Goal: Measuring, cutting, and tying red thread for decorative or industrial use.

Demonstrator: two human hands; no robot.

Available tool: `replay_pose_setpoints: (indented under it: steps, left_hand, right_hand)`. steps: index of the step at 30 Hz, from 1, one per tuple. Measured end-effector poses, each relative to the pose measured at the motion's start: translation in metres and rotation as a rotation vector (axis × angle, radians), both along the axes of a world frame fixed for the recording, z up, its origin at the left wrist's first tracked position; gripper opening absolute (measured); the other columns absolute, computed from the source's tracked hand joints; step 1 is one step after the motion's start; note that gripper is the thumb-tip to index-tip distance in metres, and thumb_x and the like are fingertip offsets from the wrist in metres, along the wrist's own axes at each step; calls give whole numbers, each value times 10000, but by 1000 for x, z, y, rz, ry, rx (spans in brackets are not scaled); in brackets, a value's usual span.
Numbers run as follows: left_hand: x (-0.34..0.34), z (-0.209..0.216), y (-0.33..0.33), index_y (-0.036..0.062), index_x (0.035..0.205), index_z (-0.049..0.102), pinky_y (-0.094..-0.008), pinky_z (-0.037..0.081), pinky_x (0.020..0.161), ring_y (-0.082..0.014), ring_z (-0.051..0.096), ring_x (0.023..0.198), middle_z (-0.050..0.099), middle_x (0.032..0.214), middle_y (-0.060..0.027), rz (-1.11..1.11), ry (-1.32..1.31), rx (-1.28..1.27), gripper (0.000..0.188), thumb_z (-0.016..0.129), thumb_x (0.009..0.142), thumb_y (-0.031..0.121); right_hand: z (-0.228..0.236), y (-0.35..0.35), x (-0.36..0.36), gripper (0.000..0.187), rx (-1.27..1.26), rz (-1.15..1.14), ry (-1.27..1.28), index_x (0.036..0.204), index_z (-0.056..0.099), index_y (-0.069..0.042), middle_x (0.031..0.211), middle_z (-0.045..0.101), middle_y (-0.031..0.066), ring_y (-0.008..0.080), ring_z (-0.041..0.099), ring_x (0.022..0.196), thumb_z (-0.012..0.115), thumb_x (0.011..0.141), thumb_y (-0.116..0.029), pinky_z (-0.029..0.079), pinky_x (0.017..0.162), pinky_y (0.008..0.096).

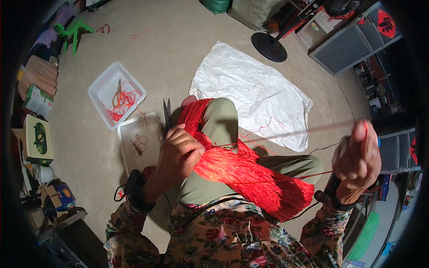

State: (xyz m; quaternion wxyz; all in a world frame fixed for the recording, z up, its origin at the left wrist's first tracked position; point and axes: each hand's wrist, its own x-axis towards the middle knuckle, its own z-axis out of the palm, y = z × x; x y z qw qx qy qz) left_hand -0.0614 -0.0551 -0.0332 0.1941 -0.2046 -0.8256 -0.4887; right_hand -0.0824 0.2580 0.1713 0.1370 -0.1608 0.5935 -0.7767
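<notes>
Floral cloth of my shirt (232, 236) filled the space closest below my eyes, its printed sleeves running out to both wrists. Just beyond it, across my lap, lay a thick bundle of red cord (254, 178), spread over the olive trousers (221, 118) on my bent legs, its wide brushy end fanned toward my right and another length draped by my left knee. With my left hand (179, 149) I gripped the bundle at its narrower part, fingers closed down over the cord and thumb toward the right. Well out to the side I had my right hand (357, 158) raised, fingers curled in on red strands (324, 173) that stretched across from the bundle; it was blurred, so I cannot tell exactly how the fingertips pinched them. Near my left hand, dark scissors (167, 111) pointed their parted blades away from me. Beyond them on the floor stood a white tub (106, 82) with a tangle of red threads (120, 100) in it, and nearer me a shallow tray (134, 127) held thin brown loops (139, 145). Ahead, a crumpled white sheet (246, 89) covered part of the floor, with a loose thread (272, 119) curling over it.
</notes>
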Motion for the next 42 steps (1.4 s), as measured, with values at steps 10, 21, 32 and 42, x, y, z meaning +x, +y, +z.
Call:
replay_pose_setpoints:
  steps: [10,21,32,42]
  left_hand:
    - [36,-29,-6,63,881,599,-522,398,994,-288,619,979,624,967,-87,-1,100,12,184,699,733,18]
    - [54,-39,-6,11,899,635,-512,393,1022,-296,589,1067,620,1066,-108,74,56,39,207,736,718,11]
    - [57,-37,-4,7,909,632,-502,398,1021,-293,586,1073,625,1066,-110,97,45,64,229,743,709,0]
    - [59,-37,-1,14,914,625,-493,397,1027,-288,576,1089,620,1073,-112,101,34,38,233,737,711,-6]
  right_hand:
    - [-80,1,-13,210,944,824,-165,894,717,4,735,683,88,83,595,647,664,889,-199,429,552,268]
    - [-111,-8,-37,98,1258,133,418,894,666,20,839,657,97,190,620,810,668,827,-51,492,722,303]
    - [-148,-132,-32,206,898,314,758,846,658,-10,746,574,109,275,563,740,715,798,-202,438,692,382]
    - [-158,-127,-37,103,593,287,-178,898,679,-5,821,632,-13,60,550,780,645,883,-101,462,711,228]
